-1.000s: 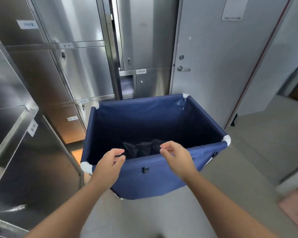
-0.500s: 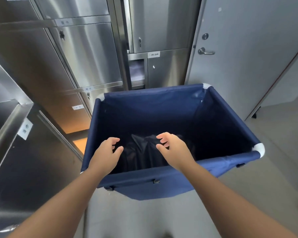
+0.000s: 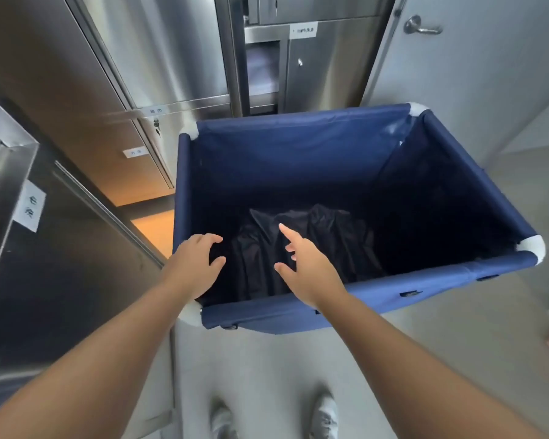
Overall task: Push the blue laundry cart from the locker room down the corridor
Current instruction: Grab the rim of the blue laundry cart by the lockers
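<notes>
The blue laundry cart [image 3: 393,296] stands right in front of me, a fabric bin with white corner caps. Dark crumpled cloth [image 3: 327,242] lies at its bottom. My left hand [image 3: 194,267] hovers over the near left corner of the rim, fingers curled and apart, holding nothing. My right hand [image 3: 308,267] reaches past the near rim over the inside of the cart, fingers spread, with nothing in it. Neither hand grips the rim.
Steel lockers [image 3: 76,90] line the left side and the back, with an open locker door [image 3: 61,248] close to the cart's left corner. A grey door with a lever handle [image 3: 422,26] stands behind the cart on the right. Grey floor [image 3: 267,375] lies below, my shoes visible.
My view has tipped down and come closer to the cart. Both hands have moved forward from above the near rim to over the cart's inside, and the right fingers have spread.
</notes>
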The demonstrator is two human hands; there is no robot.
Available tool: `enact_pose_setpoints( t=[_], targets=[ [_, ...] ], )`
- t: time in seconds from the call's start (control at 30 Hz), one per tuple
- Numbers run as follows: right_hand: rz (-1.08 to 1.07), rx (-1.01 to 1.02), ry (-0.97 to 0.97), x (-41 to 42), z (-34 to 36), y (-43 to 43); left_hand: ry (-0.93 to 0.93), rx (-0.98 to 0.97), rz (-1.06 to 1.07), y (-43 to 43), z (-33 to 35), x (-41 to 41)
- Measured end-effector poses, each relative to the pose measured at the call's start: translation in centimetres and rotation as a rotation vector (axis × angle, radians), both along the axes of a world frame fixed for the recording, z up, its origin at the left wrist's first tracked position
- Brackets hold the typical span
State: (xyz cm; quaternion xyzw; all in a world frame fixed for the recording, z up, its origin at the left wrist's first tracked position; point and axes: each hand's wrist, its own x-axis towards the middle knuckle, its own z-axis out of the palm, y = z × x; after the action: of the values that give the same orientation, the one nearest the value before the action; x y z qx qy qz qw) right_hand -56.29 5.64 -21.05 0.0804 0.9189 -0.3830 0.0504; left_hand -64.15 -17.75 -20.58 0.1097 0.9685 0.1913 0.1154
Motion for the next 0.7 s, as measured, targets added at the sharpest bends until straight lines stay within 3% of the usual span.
enact_pose_setpoints(
  t=[0.17, 0.33, 0.7],
  targets=[
    [0.081, 0.006, -0.084, -0.3, -2.5, -4.2, -0.113, -0.273, -0.034, -3.1, -2.5, -0.3],
    [0.084, 0.023, -0.152, 0.1, -3.8, -6.7, -0.295, -0.191, 0.060, -4.6, -3.7, -0.2],
    [0.043, 0.062, -0.211, 1.1, -4.0, -8.3, -0.267, -0.278, -0.063, -4.0, -4.4, 1.5]
  ],
)
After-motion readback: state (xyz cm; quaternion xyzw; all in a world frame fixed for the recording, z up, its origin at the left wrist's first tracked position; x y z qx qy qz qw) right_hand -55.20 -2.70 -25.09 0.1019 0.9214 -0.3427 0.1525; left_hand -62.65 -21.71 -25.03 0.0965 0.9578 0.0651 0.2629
